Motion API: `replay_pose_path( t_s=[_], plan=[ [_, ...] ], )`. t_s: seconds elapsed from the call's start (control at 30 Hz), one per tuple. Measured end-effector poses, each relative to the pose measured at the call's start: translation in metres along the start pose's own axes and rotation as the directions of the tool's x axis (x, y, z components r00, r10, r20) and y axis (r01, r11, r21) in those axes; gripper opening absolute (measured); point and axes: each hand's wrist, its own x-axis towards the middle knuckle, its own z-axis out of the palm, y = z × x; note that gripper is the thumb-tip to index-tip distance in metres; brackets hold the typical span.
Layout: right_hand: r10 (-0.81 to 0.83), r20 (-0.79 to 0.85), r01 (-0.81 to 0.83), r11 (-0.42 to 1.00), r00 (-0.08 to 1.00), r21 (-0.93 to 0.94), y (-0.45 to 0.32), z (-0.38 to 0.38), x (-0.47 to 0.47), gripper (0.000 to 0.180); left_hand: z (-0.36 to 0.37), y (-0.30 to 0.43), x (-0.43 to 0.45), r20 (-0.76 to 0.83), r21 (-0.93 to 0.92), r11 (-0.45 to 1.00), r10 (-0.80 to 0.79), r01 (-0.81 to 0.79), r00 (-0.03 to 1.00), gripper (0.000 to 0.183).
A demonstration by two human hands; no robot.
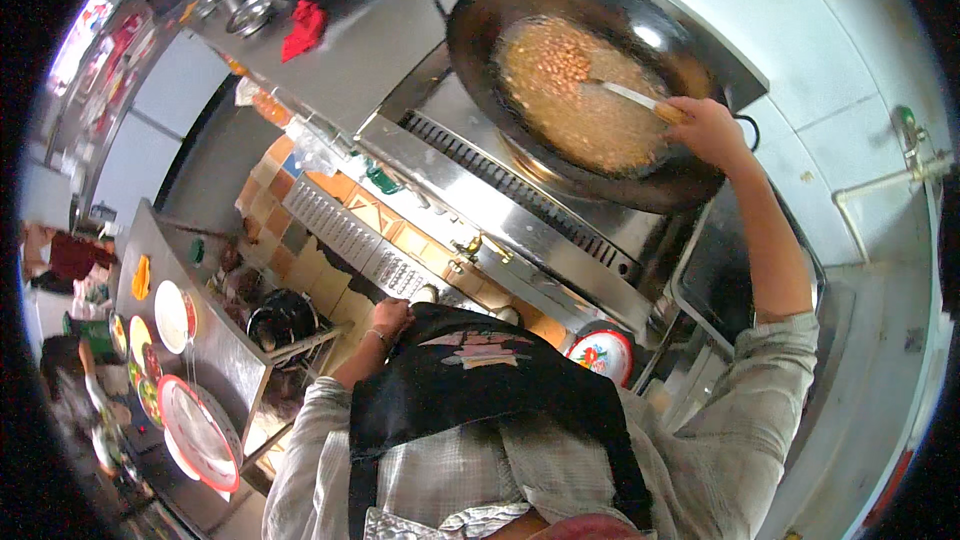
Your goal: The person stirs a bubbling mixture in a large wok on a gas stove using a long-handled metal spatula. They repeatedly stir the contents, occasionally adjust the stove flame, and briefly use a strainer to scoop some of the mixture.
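Observation:
A large black two-handled wok (480,52) sits on the stove, holding bubbling, foamy oil-like liquid (577,120). A mound of reddish-brown peanuts or beans (555,60) lies in the liquid towards its upper left. My right hand (701,127) grips the wooden handle of a metal spatula or ladle (630,94) at the wok's right side. The tool's head reaches into the liquid beside the mound and is hidden. My left hand (391,316) is at the edge of my black apron (480,382), fingers curled; whether it holds anything is not clear.
The steel stove front (495,202) runs below the wok. A red cloth (304,28) and metal bowls (251,13) lie on the counter. At left, a steel table (251,367) bears plates and a large red-rimmed basin (166,405). A person (67,375) is at the far left.

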Motion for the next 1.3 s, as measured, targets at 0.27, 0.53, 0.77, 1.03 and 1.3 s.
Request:
replay_pose_path(
  t_s=[0.27, 0.53, 0.77, 1.03, 1.3],
  plan=[
    [-0.186, -0.033, 0.184, 0.981, 0.982, -0.058, 0.002, -0.006, -0.039, 0.032, 0.020, 0.001, 0.012, -0.042, 0.461, 0.874, -0.151, 0.153, 0.988, 0.033],
    [-0.334, -0.033, 0.281, 0.838, 0.942, -0.468, 0.011, -0.045, -0.080, 0.058, 0.028, -0.054, 0.057, 0.091, 0.637, 0.767, 0.025, -0.077, 0.996, 0.017],
    [-0.229, -0.087, 0.102, 0.700, 0.970, -0.707, 0.007, -0.054, -0.112, 0.056, 0.012, -0.047, 0.053, 0.203, 0.835, 0.491, 0.140, -0.246, 0.969, 0.027],
    [-0.118, -0.204, -0.088, 0.621, 0.972, -0.779, -0.040, -0.057, -0.148, 0.072, -0.020, -0.040, 0.051, -0.036, 0.246, 0.960, -0.133, 0.138, 0.990, 0.021],
    [0.170, -0.308, -0.331, 0.723, 0.936, -0.606, -0.067, -0.022, -0.219, 0.050, -0.030, -0.059, 0.107, 0.257, 0.053, 0.971, 0.211, -0.232, 0.943, 0.030]
  ],
)
